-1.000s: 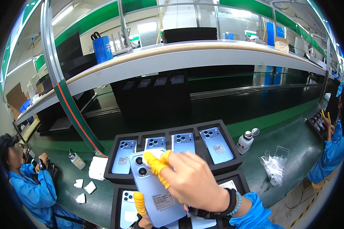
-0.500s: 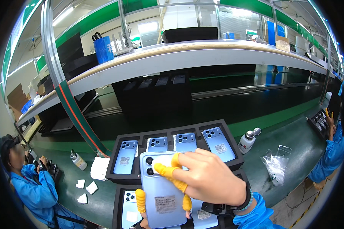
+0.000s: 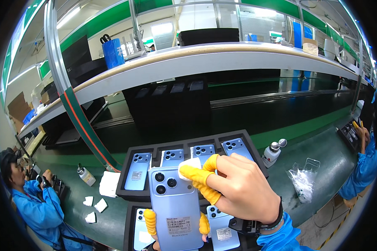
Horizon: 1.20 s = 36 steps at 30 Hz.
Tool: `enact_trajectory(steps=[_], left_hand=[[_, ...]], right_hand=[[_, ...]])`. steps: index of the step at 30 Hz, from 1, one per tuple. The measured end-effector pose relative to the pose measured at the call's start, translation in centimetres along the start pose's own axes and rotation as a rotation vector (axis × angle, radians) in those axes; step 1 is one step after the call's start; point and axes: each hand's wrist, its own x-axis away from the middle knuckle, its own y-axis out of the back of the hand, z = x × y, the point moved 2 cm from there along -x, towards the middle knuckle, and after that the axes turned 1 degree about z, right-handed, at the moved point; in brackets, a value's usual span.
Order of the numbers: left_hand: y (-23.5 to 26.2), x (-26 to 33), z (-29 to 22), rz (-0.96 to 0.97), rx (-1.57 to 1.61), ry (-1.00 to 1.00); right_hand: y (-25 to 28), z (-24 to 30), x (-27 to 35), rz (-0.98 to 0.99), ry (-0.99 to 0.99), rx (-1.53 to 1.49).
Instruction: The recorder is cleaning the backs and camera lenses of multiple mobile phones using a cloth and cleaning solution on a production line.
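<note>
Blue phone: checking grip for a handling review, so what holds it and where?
Left hand grips the phone by its lower side edges; right hand presses a white wipe to its top.

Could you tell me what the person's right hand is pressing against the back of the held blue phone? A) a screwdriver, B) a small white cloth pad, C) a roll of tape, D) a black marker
B: the right hand, with yellow finger cots, presses a small white cloth pad on the upper right corner of the blue phone, beside its camera lenses, while the left hand grips the phone from below.

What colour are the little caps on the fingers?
Yellow rubber finger caps, clearest in the head view.
</note>
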Motion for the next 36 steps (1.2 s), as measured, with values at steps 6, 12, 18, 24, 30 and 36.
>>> enact_trajectory(steps=[6, 12, 18, 24, 30, 36], left_hand=[[-1.0, -0.1, -1.0, 0.111, -0.071, 0.042], [-2.6, 0.6, -1.5, -0.258, -0.248, 0.036], [-2.6, 0.6, -1.2, -0.262, -0.068, 0.002], [-3.2, 0.5, -1.2, -0.297, 0.173, -0.048], [-0.7, -0.4, -0.9, -0.025, 0.149, -0.089], [-0.6, -0.5, -0.6, -0.064, 0.219, -0.083]], right_hand=[[-0.2, -0.3, 0.1, -0.025, 0.012, -0.004], [-0.2, -0.3, 0.0, -0.020, 0.012, -0.017], [-0.4, -0.1, -0.1, -0.053, -0.006, 0.012], [-0.8, -0.1, -0.2, -0.038, 0.012, 0.008], [-0.8, 0.1, -0.3, -0.034, 0.022, 0.002], [-1.3, 0.4, -0.2, 0.029, 0.091, -0.043]])
